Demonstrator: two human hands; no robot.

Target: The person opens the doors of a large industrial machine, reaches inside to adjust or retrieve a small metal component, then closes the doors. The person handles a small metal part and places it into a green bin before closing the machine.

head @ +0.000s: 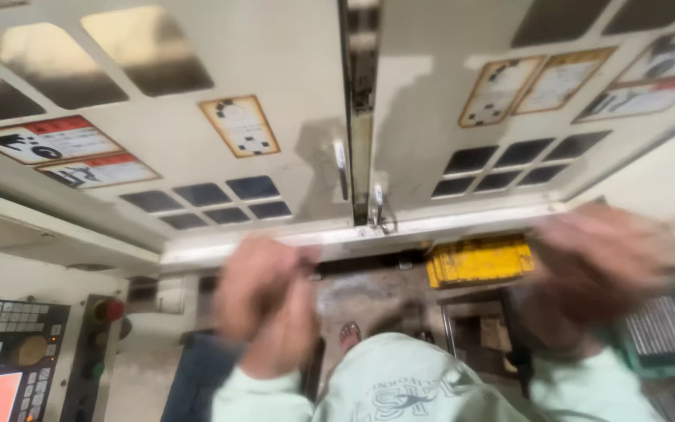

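Blurring with motion, the left hand (263,301) and right hand (599,266) hang raised before the cream double-door metal machine enclosure (291,117), near its small steel handles (341,168); whether either grips anything, I cannot tell.

The floor (369,293) shows as a grey, stained, dusty patch between the machine's closed doors and the person's body, with a pale scuffed area in its middle. A yellow slatted step or pallet (478,262) lies on it just under the right door's lower edge, and a bare foot in a sandal (350,334) stands on it nearer the person. To the right a dark framed grating (474,332) sits on the floor, blurred.
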